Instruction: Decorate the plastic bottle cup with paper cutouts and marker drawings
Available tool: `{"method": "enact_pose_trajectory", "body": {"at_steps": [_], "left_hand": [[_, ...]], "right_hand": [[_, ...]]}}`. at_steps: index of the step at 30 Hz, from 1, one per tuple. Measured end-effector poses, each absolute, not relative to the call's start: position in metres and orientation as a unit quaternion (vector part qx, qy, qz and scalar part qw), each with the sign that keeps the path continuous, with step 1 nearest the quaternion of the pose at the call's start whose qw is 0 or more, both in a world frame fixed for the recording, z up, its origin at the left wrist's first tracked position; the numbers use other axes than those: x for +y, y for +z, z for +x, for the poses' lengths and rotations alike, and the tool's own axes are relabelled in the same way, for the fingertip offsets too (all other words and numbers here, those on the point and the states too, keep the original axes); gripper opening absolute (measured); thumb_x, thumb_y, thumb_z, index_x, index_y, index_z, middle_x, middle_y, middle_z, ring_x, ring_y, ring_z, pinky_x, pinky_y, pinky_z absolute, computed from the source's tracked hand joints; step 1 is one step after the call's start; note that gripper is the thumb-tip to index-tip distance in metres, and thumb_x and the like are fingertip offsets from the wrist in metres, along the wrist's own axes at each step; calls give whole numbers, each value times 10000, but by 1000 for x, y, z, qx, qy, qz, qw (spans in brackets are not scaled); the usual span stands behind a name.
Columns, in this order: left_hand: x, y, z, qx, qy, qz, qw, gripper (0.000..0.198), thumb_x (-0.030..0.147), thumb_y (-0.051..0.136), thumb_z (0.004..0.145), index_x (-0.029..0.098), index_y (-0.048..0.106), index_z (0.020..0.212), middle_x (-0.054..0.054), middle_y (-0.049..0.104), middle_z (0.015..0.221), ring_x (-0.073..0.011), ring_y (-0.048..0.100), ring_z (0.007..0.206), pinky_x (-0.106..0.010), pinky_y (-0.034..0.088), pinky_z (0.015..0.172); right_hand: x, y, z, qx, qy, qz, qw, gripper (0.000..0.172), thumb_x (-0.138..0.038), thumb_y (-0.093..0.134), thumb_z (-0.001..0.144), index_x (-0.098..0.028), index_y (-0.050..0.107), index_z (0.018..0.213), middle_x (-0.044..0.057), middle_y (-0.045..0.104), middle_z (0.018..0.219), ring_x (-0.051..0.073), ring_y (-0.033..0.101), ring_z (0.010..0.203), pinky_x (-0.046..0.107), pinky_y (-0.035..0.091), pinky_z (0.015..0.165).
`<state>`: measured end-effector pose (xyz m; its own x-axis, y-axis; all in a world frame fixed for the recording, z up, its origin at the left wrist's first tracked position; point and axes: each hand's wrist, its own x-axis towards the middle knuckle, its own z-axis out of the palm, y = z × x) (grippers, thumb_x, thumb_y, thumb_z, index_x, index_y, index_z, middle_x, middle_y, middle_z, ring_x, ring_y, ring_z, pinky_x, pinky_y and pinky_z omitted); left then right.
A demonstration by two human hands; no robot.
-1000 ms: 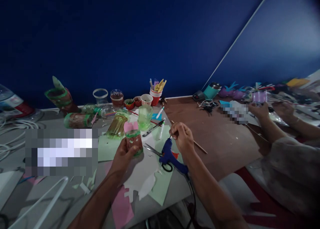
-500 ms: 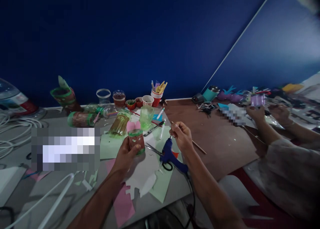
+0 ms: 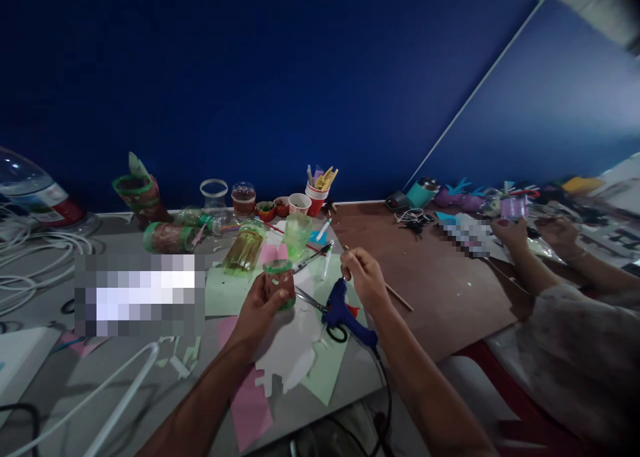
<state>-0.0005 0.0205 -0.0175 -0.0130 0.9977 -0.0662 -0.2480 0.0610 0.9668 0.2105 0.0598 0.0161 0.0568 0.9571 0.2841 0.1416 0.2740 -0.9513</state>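
Observation:
My left hand grips a small jar wrapped in red-brown and green material, held upright just above the table. My right hand is closed on a thin wooden stick that slants down to the right over the brown tabletop. A blue glue gun lies on the paper between my two hands, right below my right hand. Scissors rest next to the jar.
Pink, green and white paper sheets cover the table before me. Decorated bottles, cups and a pen holder stand along the blue wall. White cables lie at left. Another person's hands work at right.
The view has shifted slightly, so everything sits a little further right and lower. My left hand has tilted the jar a bit away from me. My right hand keeps hold of the stick.

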Motion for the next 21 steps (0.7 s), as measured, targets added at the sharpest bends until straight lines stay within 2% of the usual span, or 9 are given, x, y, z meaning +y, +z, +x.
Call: {"method": "enact_pose_trajectory", "body": {"at_steps": [2,4,8,12,15,17,21], "left_hand": [[20,-16,-1,455,546,416,567,421,374,710,674,179,587,1025,-89,673,1082,-246,613,1004,-369,457,871],[20,-17,-1,449,546,421,569,413,377,704,682,178,579,1021,-88,672,1089,-238,619,992,-365,457,868],[22,-20,-2,440,543,433,569,418,399,700,676,172,572,1003,-90,675,1090,-234,623,994,-344,462,854],[24,-23,-2,436,548,432,569,451,417,701,664,170,577,1020,-92,679,1079,-232,626,982,-342,462,850],[24,-22,-1,440,550,428,566,456,424,704,656,164,581,1010,-88,685,1036,-226,633,940,-343,467,831],[24,-20,-1,445,549,427,564,465,429,710,647,160,580,1003,-86,686,1014,-226,634,924,-340,471,817],[23,-16,-2,454,544,424,564,459,427,718,637,160,580,984,-77,686,990,-220,633,903,-335,476,802]], "right_hand": [[57,21,210,-582,352,-477,556,270,-351,650,734,-201,438,664,-38,459,635,92,397,550,227,330,523],[55,26,209,-591,363,-468,548,277,-316,663,698,-206,412,655,-38,461,654,93,401,562,228,345,536],[48,34,207,-618,395,-468,493,264,-380,571,790,-205,434,646,-48,424,551,94,372,505,228,313,494],[40,38,202,-651,399,-455,458,399,-492,462,864,-200,416,596,-45,390,513,88,349,460,235,282,465],[37,41,198,-675,403,-446,428,456,-487,383,903,-206,358,545,-45,344,503,86,323,450,241,259,458],[36,43,196,-691,381,-457,411,388,-428,433,887,-200,392,576,-40,370,536,94,344,489,239,278,483],[37,44,193,-693,350,-480,408,173,-258,590,751,-198,443,684,-29,458,667,111,417,621,230,342,574]]}}
